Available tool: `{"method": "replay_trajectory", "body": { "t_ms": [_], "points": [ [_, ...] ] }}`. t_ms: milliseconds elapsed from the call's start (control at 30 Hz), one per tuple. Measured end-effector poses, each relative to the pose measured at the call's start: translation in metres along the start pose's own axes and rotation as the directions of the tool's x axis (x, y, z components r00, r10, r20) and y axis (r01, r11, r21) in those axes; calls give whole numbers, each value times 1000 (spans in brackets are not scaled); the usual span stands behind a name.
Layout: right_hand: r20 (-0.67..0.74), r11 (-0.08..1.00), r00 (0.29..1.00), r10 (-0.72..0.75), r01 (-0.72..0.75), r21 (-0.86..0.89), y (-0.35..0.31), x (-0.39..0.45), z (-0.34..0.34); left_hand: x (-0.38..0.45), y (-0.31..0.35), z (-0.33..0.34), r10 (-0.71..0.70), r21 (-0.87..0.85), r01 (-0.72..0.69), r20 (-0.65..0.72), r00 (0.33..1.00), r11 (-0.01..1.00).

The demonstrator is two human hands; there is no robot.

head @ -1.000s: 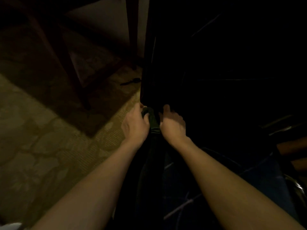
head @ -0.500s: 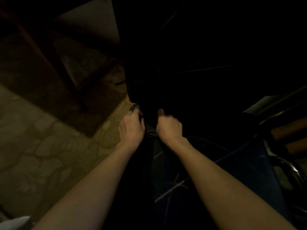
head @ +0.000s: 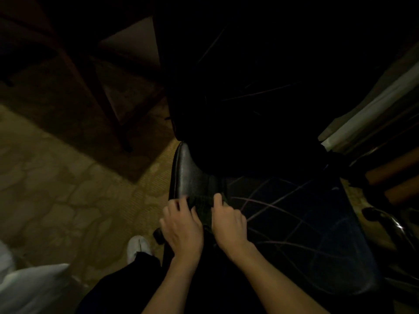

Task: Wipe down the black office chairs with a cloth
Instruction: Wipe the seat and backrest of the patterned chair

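Both hands have been drawn down the chair (head: pixel 190 175) edge since earlier. The cloth (head: pixel 202 206) is pinched between the left hand (head: pixel 183 227) and right hand (head: pixel 229 223), so this strip seems wiped.

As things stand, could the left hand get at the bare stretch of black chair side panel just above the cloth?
Probably yes. The left hand already grips the dark cloth against the black chair side panel, beside the right hand. The panel above the cloth shows bare, with nothing visible across it, though the scene is dim.
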State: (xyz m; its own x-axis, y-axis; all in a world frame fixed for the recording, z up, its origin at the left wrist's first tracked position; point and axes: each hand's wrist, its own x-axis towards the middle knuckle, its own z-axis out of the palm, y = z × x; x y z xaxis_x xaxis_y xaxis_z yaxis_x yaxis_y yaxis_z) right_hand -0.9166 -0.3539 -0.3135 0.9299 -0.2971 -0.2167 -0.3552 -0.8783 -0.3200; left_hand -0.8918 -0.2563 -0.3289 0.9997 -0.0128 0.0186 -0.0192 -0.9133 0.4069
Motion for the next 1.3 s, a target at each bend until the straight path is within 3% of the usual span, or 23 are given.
{"method": "replay_trajectory", "body": {
  "t_ms": [333,500,733,967,1300],
  "points": [
    [-147,998,987,-67,64,-31,6,85,-14,76,19,16,71,-9,-71,6,997,997],
    [-184,998,982,-32,21,-57,11,142,-23,123,41,35,86,2,-86,-19,996,996],
    [-210,995,978,15,-36,-96,44,198,-50,187,89,50,219,-17,-219,9,976,976],
    [-187,990,972,140,-143,-1,57,168,-46,172,87,49,410,-8,-412,110,905,911],
    [-155,982,970,188,-186,22,42,119,-34,154,63,31,507,-41,-510,202,838,859]
  ]
}}
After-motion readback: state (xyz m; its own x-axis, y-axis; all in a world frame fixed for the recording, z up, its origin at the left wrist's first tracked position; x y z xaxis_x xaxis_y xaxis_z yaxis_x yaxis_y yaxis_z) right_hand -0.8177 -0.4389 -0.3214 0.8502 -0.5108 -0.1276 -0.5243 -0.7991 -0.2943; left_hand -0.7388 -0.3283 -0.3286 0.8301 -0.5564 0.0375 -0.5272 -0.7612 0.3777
